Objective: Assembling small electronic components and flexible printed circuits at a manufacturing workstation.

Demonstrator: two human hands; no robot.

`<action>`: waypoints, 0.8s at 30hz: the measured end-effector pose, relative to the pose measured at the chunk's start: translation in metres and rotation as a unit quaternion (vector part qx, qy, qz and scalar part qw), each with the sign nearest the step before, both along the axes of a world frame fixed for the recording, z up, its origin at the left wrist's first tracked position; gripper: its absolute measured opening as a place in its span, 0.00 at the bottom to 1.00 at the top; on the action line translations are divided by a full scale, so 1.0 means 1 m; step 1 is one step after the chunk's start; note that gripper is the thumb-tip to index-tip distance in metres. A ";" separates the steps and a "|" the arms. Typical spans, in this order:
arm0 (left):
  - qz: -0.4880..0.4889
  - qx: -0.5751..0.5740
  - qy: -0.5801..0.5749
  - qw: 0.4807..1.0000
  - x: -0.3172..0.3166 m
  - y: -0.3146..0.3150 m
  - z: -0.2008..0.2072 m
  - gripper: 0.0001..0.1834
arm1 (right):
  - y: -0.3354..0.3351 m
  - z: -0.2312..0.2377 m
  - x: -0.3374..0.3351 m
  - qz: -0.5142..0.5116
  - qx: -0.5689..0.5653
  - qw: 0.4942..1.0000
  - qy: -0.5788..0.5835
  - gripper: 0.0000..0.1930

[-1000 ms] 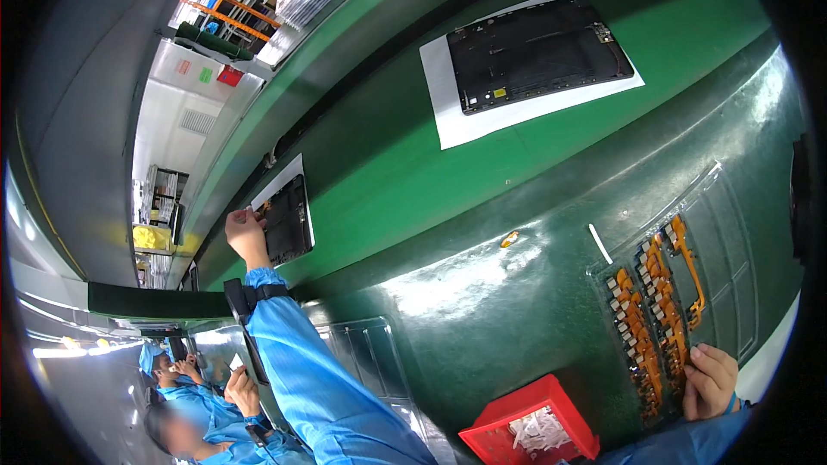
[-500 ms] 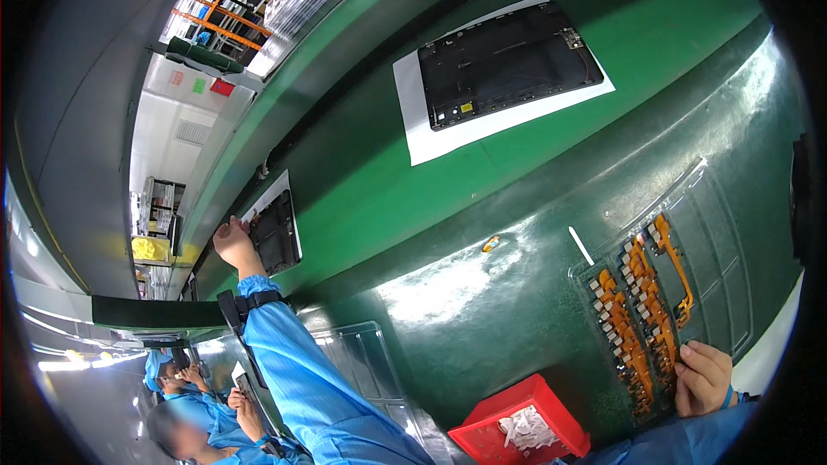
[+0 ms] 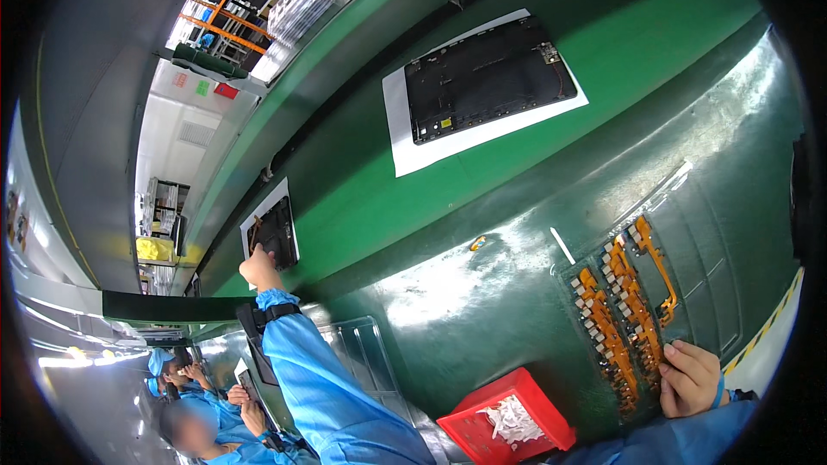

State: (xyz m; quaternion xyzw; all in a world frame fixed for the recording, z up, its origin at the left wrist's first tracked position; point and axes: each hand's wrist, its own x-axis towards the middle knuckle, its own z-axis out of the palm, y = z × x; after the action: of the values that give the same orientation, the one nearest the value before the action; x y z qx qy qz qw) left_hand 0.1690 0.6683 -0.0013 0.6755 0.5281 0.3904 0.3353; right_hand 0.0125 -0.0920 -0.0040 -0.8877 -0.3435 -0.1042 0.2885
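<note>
My left hand [image 3: 261, 271] reaches out to a black laptop shell [image 3: 282, 239] on a white sheet at the far left. Its fingers are drawn together at the shell's near side, by a thin brownish strip [image 3: 255, 229]; whatever they grip is too small to make out. At the right, my right hand [image 3: 691, 381] rests at a clear plastic tray [image 3: 711, 293] holding rows of orange flex cables [image 3: 633, 293]. Thumb and fingers are closed near the lower end of the rows, and what lies between them is hidden.
A larger black laptop shell [image 3: 487, 77] lies on white paper [image 3: 401, 151] on the green belt. A red bin [image 3: 461, 430] holds white scraps. A white stick [image 3: 562, 245], a small orange piece [image 3: 478, 243] and another clear tray [image 3: 366, 344] lie nearby. Co-workers [image 3: 220, 418] sit at lower left.
My left hand has moved down and right, from the shell's outer side to its near edge. The view has shifted slightly, and the right hand stays by the flex cables.
</note>
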 end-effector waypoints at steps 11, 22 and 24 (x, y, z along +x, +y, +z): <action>-0.208 -0.219 0.000 0.953 -0.068 -0.026 0.071 0.19 | 0.012 0.005 -0.001 0.052 0.012 0.999 -0.002 0.15; -0.513 0.145 0.171 0.829 -0.243 -0.473 0.186 0.07 | -0.015 0.001 -0.021 0.084 0.436 0.891 0.091 0.04; -0.534 0.109 0.142 0.826 -0.267 -0.535 0.155 0.05 | -0.016 0.016 -0.023 0.056 0.470 0.864 0.174 0.02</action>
State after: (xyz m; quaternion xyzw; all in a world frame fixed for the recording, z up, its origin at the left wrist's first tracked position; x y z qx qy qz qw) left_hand -0.0980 0.1332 0.1538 0.9322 0.0803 0.1050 0.3369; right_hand -0.0109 -0.1083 0.0123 -0.6300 -0.2473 -0.0807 0.7317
